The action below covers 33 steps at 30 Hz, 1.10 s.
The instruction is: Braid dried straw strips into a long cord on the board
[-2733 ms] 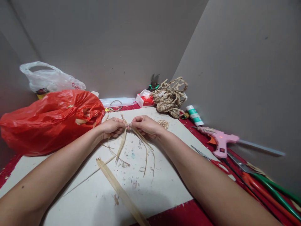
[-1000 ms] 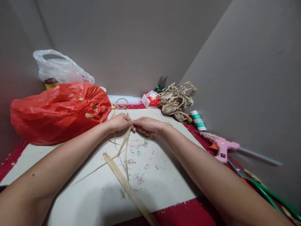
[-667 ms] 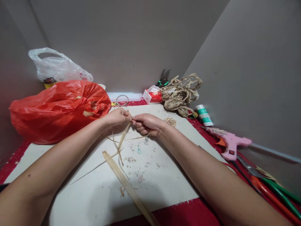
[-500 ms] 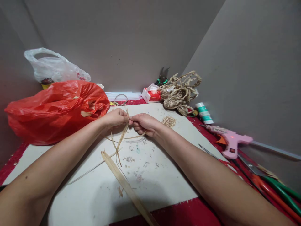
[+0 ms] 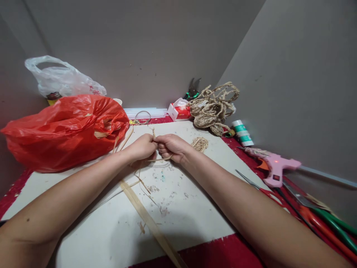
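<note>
We are seeing a bag [image 5: 67, 136] at left, then a flat strip [image 5: 149, 220] lying on the board [image 5: 195, 204]. The left hand [image 5: 144, 147] is gripping the braid [image 5: 154, 132], fingers curled closed; its end is poking out between both hands. The right hand [image 5: 173, 147] is pinching too — fingers fisted, a strand [image 5: 161, 160] trailing. Rightward, we are noting a coil [image 5: 200, 144] — then a glue gun [image 5: 275, 167].

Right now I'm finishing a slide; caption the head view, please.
Left hand and right hand meet above a white sheet, holding tan strips, red bag at left.
</note>
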Each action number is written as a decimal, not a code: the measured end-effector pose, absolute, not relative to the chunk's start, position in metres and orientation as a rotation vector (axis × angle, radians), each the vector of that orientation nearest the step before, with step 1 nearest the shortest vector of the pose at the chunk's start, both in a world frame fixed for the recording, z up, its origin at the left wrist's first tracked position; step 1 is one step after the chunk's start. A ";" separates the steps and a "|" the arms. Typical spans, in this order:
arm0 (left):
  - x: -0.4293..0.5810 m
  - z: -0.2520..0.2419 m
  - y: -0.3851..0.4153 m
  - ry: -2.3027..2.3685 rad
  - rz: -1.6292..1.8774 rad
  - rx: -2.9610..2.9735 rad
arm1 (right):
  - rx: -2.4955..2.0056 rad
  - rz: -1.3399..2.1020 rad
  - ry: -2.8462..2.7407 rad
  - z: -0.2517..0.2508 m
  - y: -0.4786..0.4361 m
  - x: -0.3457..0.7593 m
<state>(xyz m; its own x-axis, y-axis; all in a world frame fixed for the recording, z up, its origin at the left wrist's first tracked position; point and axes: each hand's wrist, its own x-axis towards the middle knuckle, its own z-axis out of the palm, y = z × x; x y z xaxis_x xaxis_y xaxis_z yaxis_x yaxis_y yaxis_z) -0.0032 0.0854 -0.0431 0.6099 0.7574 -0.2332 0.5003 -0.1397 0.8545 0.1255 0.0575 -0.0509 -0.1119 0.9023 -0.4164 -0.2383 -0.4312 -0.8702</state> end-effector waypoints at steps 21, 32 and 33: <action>-0.006 -0.040 0.103 0.901 0.377 1.235 | -1.222 1.909 -0.836 -0.046 0.062 0.144; -0.007 -0.035 0.100 0.862 0.274 1.195 | -1.227 1.950 -0.979 -0.046 0.064 0.154; -0.008 -0.036 0.100 0.865 0.285 1.234 | -1.237 1.948 -0.984 -0.046 0.064 0.155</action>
